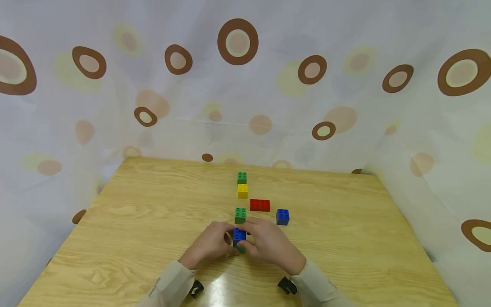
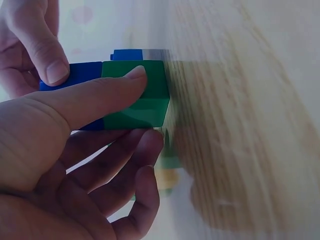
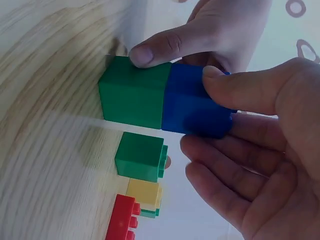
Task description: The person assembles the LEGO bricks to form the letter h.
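Note:
A blue building block (image 1: 239, 235) sits on top of a green building block (image 3: 132, 92), the two forming a short upright stack on the table. My left hand (image 1: 213, 242) pinches the lower green block between thumb and fingers. From the other side, my right hand (image 1: 268, 243) grips the upper blue block, thumb on its near face. No gap shows between the two blocks in the right wrist view. Just behind the stack stands a second green block (image 1: 240, 215), apart from it.
Farther back on the wooden table (image 1: 153, 204) lie a long red block (image 1: 260, 205), a yellow block (image 1: 242, 191) and another green block (image 1: 242, 177). To the right is a separate blue block (image 1: 282, 216). A patterned cloth (image 1: 238, 98) hangs behind the table.

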`<state>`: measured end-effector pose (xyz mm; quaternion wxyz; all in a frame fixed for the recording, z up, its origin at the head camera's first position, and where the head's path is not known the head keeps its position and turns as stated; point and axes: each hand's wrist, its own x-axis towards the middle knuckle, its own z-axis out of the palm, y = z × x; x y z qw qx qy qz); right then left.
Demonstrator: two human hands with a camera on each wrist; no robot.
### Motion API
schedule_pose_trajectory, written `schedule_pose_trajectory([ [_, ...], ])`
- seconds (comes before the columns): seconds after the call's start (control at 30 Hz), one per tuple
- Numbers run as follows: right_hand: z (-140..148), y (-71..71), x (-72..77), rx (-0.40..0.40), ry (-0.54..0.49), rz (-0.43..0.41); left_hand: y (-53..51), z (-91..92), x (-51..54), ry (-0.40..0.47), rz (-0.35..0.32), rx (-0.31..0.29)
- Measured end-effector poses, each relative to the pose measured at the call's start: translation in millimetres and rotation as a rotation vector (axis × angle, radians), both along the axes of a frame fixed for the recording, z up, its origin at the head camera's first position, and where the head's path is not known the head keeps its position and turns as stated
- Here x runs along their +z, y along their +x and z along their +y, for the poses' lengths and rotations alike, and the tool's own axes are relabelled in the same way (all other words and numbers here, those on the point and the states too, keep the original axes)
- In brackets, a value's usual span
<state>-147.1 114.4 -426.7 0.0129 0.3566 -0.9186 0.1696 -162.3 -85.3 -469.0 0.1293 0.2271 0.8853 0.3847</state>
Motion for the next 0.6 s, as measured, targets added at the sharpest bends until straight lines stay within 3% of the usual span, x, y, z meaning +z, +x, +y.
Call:
schedule_pose_trajectory([
  [0.33, -2.1, 1.3, -0.4, -0.029, 0.020, -0.087, 5.4, -5.6, 7.9, 0.007, -0.012, -0.006],
  [0.6, -2.3, 7.1, -3.7, -0.026, 0.055, 0.021, 7.3, -3.5, 11.7, -0.006, 0.035, -0.008],
])
